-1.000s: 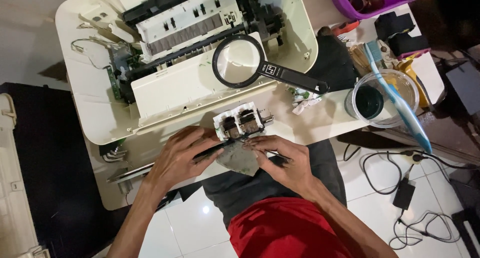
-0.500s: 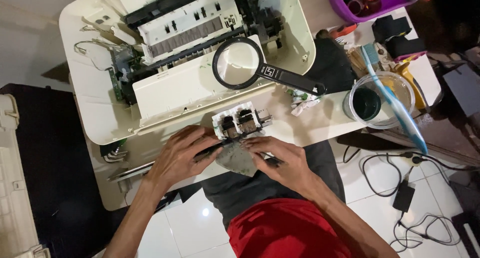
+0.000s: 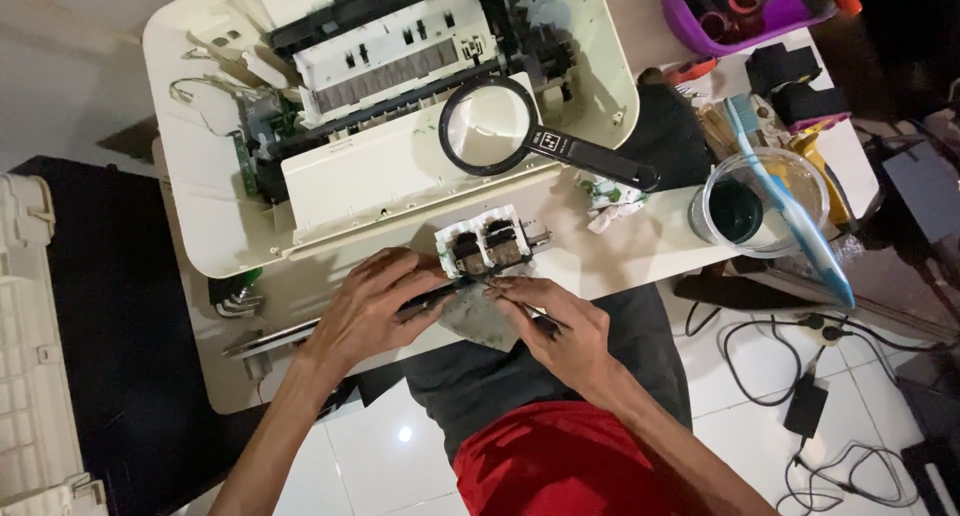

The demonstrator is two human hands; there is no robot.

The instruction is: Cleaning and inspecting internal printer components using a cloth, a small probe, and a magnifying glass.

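My left hand (image 3: 375, 306) is closed around a thin dark tool (image 3: 440, 292) whose tip reaches the front of a small white carriage part (image 3: 488, 244) with two black cartridge slots. My right hand (image 3: 558, 328) pinches another thin dark tool, fingertips close to the same part. Both hands rest on a stained grey cloth (image 3: 478, 321) at the table's near edge. The carriage part lies flat on the white table (image 3: 620, 256), just in front of the opened printer (image 3: 390, 106).
A black-handled magnifying glass (image 3: 500, 131) lies across the printer. To the right stand a clear container with dark liquid (image 3: 750, 211), a blue toothbrush (image 3: 790, 206), a purple tray (image 3: 740, 16) and black parts. Cables and an adapter (image 3: 805, 406) lie on the tiled floor. A white cover (image 3: 30, 336) lies left.
The view has shifted slightly. Both hands stay at the carriage part with only small finger movements.
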